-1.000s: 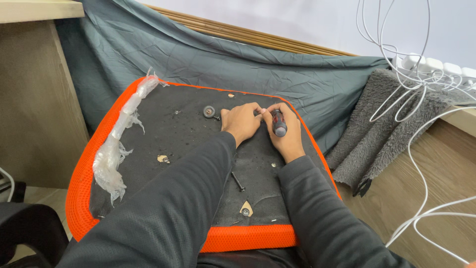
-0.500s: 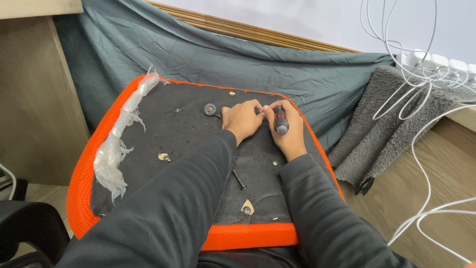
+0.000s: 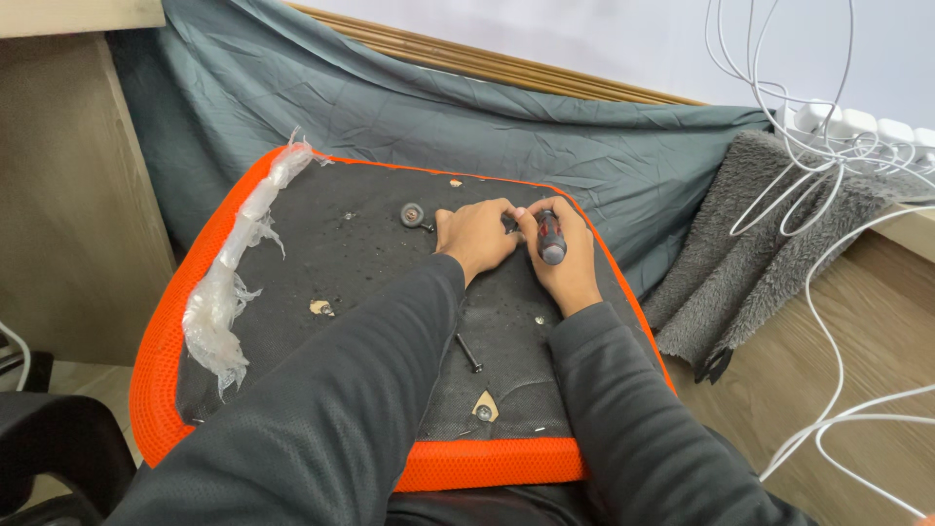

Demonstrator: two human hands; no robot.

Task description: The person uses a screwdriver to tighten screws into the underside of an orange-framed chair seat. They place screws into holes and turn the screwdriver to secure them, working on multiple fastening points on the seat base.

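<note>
The right hand (image 3: pixel 568 261) was closed around a screwdriver (image 3: pixel 550 237) with a red-and-black handle, its tip hidden between the two hands; the left hand (image 3: pixel 477 239) lay fingers-down just beside it, pinching at the same spot on the black underside of an orange-edged seat cushion (image 3: pixel 321 263). A loose black bolt (image 3: pixel 469 353) lay nearer the person; a round washer (image 3: pixel 412 214) sat left of the hands; crumpled clear plastic wrap (image 3: pixel 229 292) trailed along the cushion's left edge.
</note>
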